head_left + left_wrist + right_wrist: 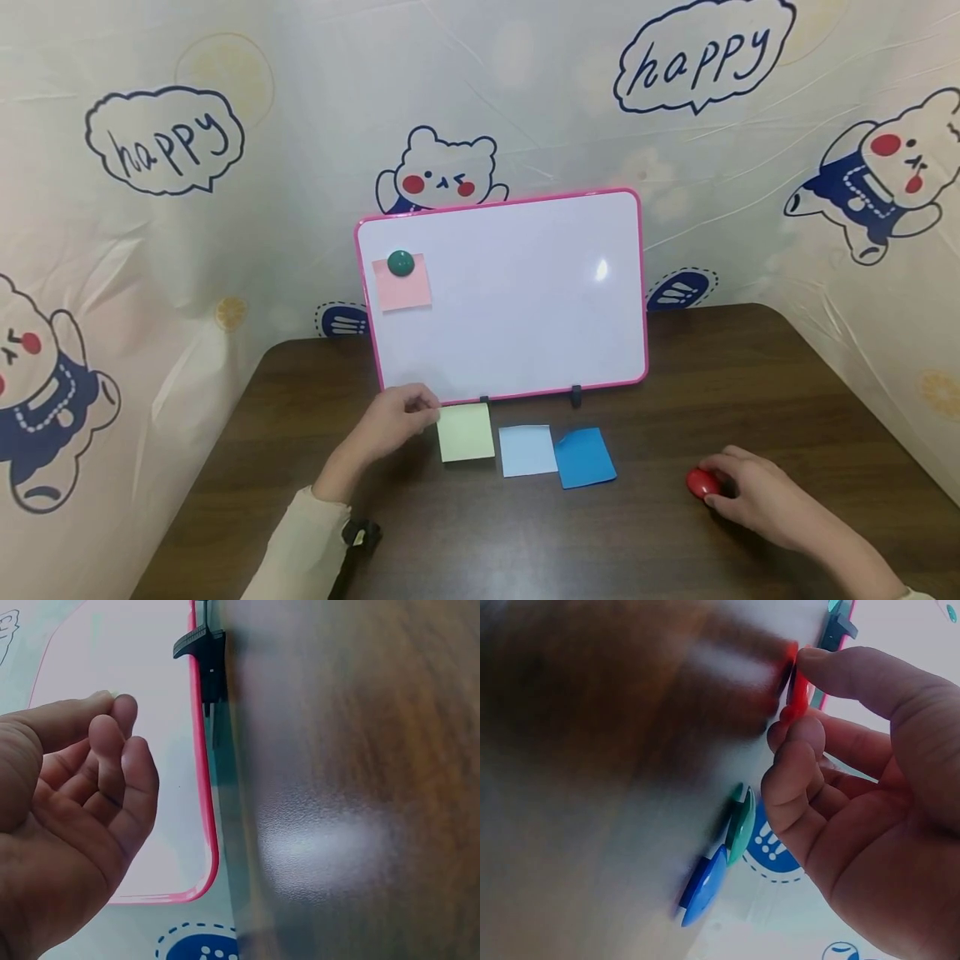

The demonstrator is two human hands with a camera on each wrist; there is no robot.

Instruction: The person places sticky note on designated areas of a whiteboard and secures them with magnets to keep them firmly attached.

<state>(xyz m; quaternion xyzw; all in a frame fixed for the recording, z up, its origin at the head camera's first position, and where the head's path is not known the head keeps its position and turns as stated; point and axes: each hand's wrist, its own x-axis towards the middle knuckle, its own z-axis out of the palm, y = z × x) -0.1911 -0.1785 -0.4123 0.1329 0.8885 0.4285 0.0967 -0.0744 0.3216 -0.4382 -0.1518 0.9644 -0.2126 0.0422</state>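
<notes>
My left hand (392, 421) pinches a pale yellow-green sticky note (467, 435) by its upper left edge, just below the whiteboard (517, 292). In the left wrist view the thumb and forefinger meet, and barely any of the note shows. At the right, my right hand (757, 492) grips a round red magnet (702, 483) between thumb and fingers, low over the table. A light blue sticky note (528, 451) and a darker blue sticky note (587, 458) lie side by side to the right of the yellow-green one.
The pink-framed board leans on black stands (576, 396) at the back of the brown table (480, 542). A green magnet (401, 263) covers part of a pink sticky note (405, 292) on it. Another green magnet (742, 827) and a blue magnet (705, 887) lie near the right hand.
</notes>
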